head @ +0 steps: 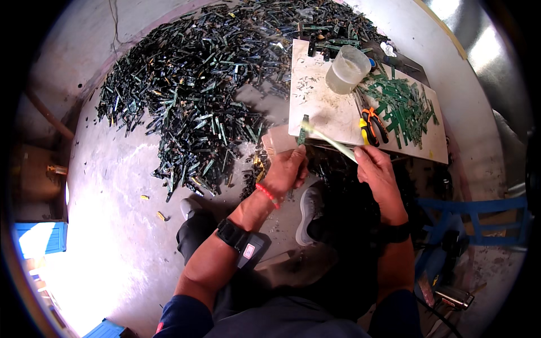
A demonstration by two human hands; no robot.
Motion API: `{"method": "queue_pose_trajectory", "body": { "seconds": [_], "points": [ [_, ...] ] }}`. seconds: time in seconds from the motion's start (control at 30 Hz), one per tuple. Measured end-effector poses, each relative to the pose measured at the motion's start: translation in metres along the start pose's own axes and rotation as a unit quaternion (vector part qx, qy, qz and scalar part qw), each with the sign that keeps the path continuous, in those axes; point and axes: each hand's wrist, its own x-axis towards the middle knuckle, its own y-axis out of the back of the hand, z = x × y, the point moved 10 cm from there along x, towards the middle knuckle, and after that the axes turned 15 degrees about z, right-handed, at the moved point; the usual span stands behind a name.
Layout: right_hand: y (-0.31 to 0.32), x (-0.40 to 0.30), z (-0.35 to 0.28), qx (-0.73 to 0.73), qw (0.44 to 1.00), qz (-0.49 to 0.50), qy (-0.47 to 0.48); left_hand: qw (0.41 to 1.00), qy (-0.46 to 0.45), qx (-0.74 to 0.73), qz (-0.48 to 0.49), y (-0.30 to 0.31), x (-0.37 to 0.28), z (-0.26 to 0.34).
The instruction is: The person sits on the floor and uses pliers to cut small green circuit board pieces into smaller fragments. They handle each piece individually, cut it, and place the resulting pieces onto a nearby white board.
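Observation:
Held in my left hand (290,167) is a narrow green circuit board strip (302,130), pointing away from me at the near left edge of a light board tabletop (318,101). My right hand (374,169) grips the end of a pale-handled brush (338,146), which looks like a toothbrush. Its blurred head lies close against the strip; whether it touches I cannot tell. On the tabletop stand a translucent plastic tub (347,69) partly filled with liquid, pliers (374,124) with orange and black grips, and a pile of green circuit board strips (401,107).
A large heap of dark strip-like parts (203,84) covers the floor ahead and left. A cardboard piece (280,139) sits beside the tabletop's left edge. To my right is a blue chair (473,207). Small yellow pieces (161,216) lie on the floor at left.

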Motion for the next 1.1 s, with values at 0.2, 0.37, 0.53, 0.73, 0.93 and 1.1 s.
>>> {"method": "queue_pose_trajectory", "body": {
  "seconds": [0.2, 0.37, 0.53, 0.73, 0.93, 1.1],
  "points": [
    [0.017, 0.015, 0.0, -0.072, 0.988, 0.086, 0.108, 0.999, -0.016, 0.043, 0.005, 0.0, 0.002, 0.001],
    [0.004, 0.009, -0.003, -0.054, 0.992, 0.022, 0.115, 0.999, -0.022, 0.035, 0.019, 0.002, 0.003, 0.001],
    [0.011, 0.013, -0.012, -0.106, 0.975, 0.085, 0.174, 0.999, -0.003, 0.035, -0.002, -0.002, 0.006, -0.006],
    [0.013, 0.023, 0.013, -0.066, 0.993, 0.065, 0.073, 0.978, 0.156, -0.136, 0.003, -0.008, 0.0, -0.015],
    [0.01, 0.02, 0.021, -0.024, 0.998, 0.061, 0.012, 0.965, 0.192, -0.177, -0.007, -0.004, 0.002, -0.022],
    [0.015, 0.019, 0.016, -0.035, 0.997, 0.063, 0.012, 0.953, 0.213, -0.213, -0.005, -0.004, 0.003, -0.025]
  ]
}}
